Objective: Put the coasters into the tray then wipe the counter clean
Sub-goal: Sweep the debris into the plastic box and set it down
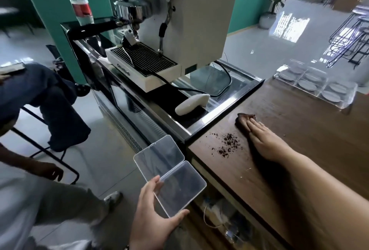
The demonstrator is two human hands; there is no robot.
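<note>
Brown cloth (pixel 245 122) pressed flat under my right hand (pixel 265 142), mid-frame on the counter (pixel 299 130)
Left hand (pixel 153 219) grips an open clear box (pixel 169 176) at lower centre; grounds (pixel 227 143) lie beside the cloth

The right hand (pixel 265 142) lies flat with fingers (pixel 254 125) straight, while the left hand (pixel 153 215) is raised, fingers curled.

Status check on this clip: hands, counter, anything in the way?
Right hand flat on cloth. Left hand holds open clear box off the counter edge. Coasters in tray. Crumbs remain; nothing blocking.
</note>
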